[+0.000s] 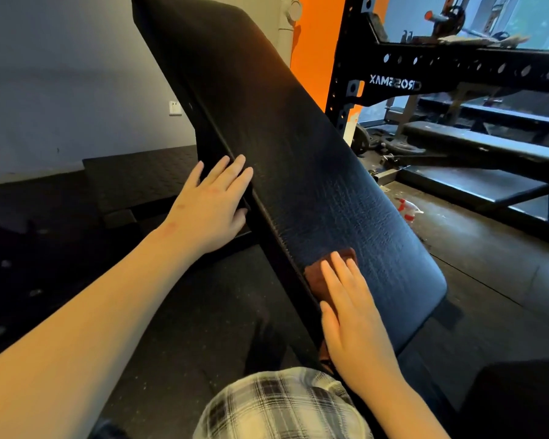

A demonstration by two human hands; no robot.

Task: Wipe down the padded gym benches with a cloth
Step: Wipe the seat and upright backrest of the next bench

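The left hand (213,204) lies flat against the left side edge of the inclined bench pad (298,153), fingers straight and spread, thumb tucked toward the underside of that edge; it grasps nothing. The right hand (352,312) is also flat, fingers straight and together, pressing a reddish-brown cloth (316,277) onto the pad's textured black surface near its lower end, close to the left edge. The cloth shows past the fingertips and beside the thumb, the rest hidden under the palm. The pad tilts steeply up and away to the upper left. A plaid garment (279,403) fills the bottom centre. To the right stands a black power rack (457,63) with mirrored lettering, a flat bench (488,144) below it, and a white and red spray bottle (408,210) lying on the dark floor (488,264) just beyond the pad's right edge.
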